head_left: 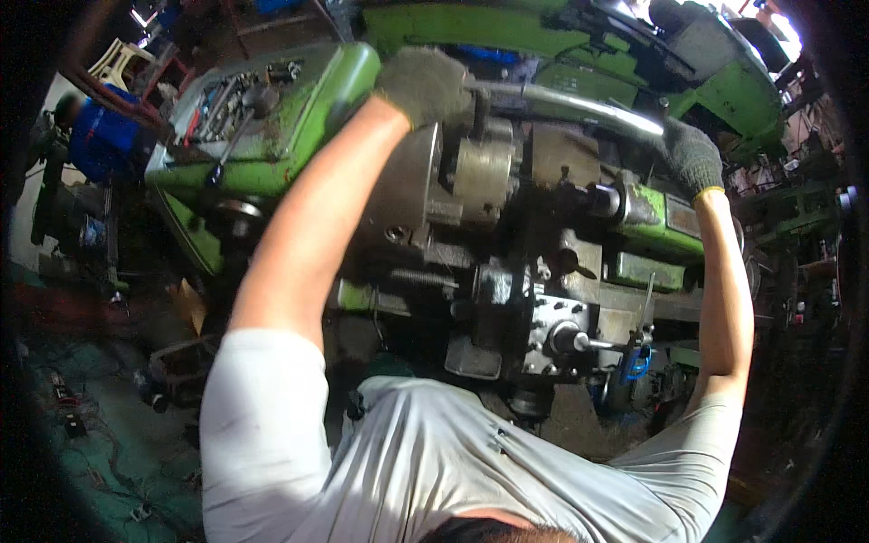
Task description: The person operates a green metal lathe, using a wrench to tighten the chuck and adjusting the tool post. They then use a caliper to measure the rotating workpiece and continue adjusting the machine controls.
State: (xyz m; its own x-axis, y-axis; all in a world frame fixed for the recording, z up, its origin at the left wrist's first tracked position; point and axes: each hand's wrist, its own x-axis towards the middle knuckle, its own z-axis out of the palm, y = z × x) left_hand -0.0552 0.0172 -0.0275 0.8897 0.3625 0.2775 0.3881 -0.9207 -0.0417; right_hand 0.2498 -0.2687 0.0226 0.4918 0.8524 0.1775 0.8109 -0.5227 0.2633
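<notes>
Green lathe (299, 109) underneath, viewed from above, both arms stretched forward over it.

Left hand (425, 86), in a grey knit glove, closed around the near end of a long steel bar (579, 104). Right hand (692, 158), same kind of glove with a yellow cuff, wrapped shut around the far end of that bar. Bar spanning from one hand to the other, curved by the lens, lying above the chuck (484, 176).

Chuck just below and right of the left hand, well left of the right hand. Tool post (561, 335) nearer the body than both hands, between the forearms. Lever with a black ball knob (258, 100) left of the left hand, untouched.

Judgement on doing this well: both grips kept full and firm, since a long bar levers hard against a loose wrist. Bar held level so neither end dips toward the chuck. Sleeves and glove cuffs kept off the chuck face. Whether the bar is resting on the machine or carried wholly by the hands: cannot tell from this angle.
</notes>
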